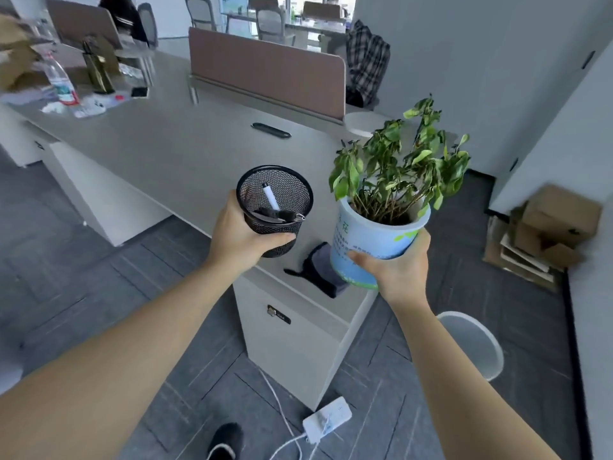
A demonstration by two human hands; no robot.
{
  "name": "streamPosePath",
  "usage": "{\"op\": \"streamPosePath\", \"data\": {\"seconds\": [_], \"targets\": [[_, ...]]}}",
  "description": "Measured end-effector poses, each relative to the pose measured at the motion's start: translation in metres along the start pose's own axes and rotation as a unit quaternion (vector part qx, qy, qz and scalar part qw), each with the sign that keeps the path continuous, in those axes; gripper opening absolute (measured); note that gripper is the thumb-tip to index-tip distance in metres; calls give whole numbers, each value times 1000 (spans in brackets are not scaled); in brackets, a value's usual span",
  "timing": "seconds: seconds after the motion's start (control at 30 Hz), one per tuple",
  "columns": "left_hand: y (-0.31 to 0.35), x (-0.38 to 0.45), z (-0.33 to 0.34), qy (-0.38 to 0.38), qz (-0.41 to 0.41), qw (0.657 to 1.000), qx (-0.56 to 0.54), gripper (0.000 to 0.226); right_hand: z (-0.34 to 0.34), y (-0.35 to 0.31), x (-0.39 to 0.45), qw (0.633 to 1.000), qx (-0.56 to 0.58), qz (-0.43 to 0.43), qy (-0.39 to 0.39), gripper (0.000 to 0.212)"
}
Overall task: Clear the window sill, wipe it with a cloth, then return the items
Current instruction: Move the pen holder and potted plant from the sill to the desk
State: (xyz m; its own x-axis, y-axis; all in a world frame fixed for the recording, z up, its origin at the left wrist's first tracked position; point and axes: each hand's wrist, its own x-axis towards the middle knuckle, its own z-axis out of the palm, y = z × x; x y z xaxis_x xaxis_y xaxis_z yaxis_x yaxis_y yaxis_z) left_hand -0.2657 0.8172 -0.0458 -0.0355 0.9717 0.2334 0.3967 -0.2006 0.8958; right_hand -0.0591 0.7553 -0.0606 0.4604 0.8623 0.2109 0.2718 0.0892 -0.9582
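My left hand (237,239) grips a black mesh pen holder (277,207) from the side; a white pen and a dark clip lie inside it. My right hand (399,265) holds a potted plant (374,234) from below, a light blue and white pot with drooping green leaves. Both are held in the air above the near end of a grey desk (185,154). A dark cloth (318,270) lies on the desk corner, partly hidden behind the pot. No window sill is in view.
A brown divider panel (265,71) stands across the desk. A water bottle (61,81) and clutter sit at the far left. A white bin (471,343) and cardboard boxes (544,234) are on the floor at right. A power strip (326,423) with cables lies near my foot.
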Motion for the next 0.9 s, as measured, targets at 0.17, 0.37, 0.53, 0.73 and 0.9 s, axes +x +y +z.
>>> {"op": "streamPosePath", "data": {"seconds": [0.17, 0.37, 0.53, 0.73, 0.9], "targets": [[-60, 96, 16, -52, -12, 998, -16, 88, 70, 31, 57, 997, -15, 57, 40, 76], [-130, 191, 47, -127, -44, 991, -27, 99, 150, 75, 122, 989, -27, 122, 84, 76], [-176, 235, 73, -163, -76, 983, -24, 93, 187, 117, 154, 983, -49, 144, 100, 74], [-210, 255, 82, -179, -92, 979, -30, 80, 208, 143, 173, 979, -52, 156, 120, 78], [-220, 267, 85, -171, -77, 981, -55, 61, 211, 154, 181, 981, -58, 138, 123, 80]]}}
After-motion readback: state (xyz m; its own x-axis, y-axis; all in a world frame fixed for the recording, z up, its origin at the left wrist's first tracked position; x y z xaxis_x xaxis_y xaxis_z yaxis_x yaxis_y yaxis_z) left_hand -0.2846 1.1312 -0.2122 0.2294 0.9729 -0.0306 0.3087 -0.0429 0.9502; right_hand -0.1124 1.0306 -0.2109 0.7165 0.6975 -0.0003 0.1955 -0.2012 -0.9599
